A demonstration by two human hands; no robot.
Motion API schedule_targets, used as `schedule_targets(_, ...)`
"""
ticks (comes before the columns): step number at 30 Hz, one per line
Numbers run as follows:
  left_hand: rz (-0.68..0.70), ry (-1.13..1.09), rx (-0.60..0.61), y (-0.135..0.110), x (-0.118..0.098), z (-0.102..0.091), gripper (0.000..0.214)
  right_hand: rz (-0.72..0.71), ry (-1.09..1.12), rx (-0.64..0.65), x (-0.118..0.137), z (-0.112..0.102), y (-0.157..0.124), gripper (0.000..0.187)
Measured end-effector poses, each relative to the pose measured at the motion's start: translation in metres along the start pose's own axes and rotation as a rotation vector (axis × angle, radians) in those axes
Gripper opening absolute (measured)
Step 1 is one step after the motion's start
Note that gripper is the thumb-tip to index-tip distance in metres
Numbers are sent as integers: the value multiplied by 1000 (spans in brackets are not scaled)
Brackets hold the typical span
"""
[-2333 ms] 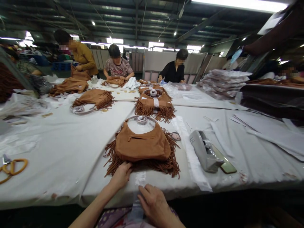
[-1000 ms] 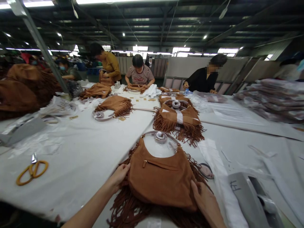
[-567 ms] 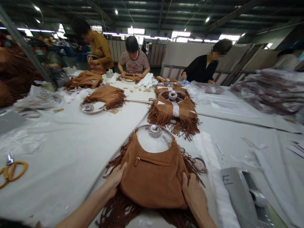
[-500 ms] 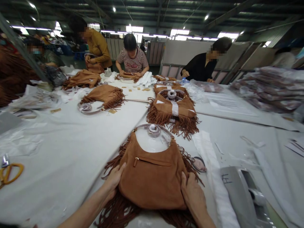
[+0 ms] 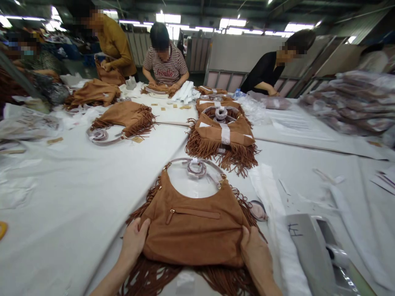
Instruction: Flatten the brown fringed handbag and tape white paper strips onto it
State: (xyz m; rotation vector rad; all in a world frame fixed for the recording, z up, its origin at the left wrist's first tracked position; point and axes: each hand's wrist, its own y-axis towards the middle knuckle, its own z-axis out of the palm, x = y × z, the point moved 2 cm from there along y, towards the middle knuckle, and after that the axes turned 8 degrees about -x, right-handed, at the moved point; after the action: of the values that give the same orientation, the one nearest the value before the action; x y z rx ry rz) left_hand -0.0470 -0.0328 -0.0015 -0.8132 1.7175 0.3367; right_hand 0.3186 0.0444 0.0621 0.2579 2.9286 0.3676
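Observation:
A brown fringed handbag (image 5: 194, 234) lies on the white-covered table in front of me, its zip pocket facing up. My left hand (image 5: 134, 238) grips its left side, thumb on top and fingers hidden beneath. On the opposite side, my right hand (image 5: 256, 248) holds the bag's edge in the same way. The wrapped handle (image 5: 182, 159) arches away from me, with a coiled strap (image 5: 196, 168) inside the loop. Fringe spreads out at both sides and below the bag's bottom edge.
A grey tape dispenser (image 5: 308, 250) stands at right beside a white paper strip (image 5: 271, 213). Beyond lie a banded fringed bag (image 5: 224, 133) and another brown bag (image 5: 123, 117). Plastic-wrapped bags (image 5: 348, 102) are stacked at far right. Several co-workers handle things across the table.
Both hands have pulled the bag's lower sides outward, so its body looks wider and its bottom edge sits slightly higher. My left hand moved left. The view has shifted a little.

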Motion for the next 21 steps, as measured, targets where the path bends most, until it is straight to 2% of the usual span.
schedule_targets(5,178,245,-115,1,2,6,40,36,-43,62,6,-3,4,31)
schedule_targets(9,160,213,-130,1,-3,7,40,49,-52,73,10,-13,2,34)
schedule_targets(11,77,115,-97,0,-6,5,42,48,-39,90,10,-17,2,36)
schedule_targets(17,-404,-453,233,-18,-23,0,49,22,5,127,11,-19,3,37)
schedule_targets(21,-497,-603,320,-30,-31,-8,47,60,26,110,10,-18,-2,38)
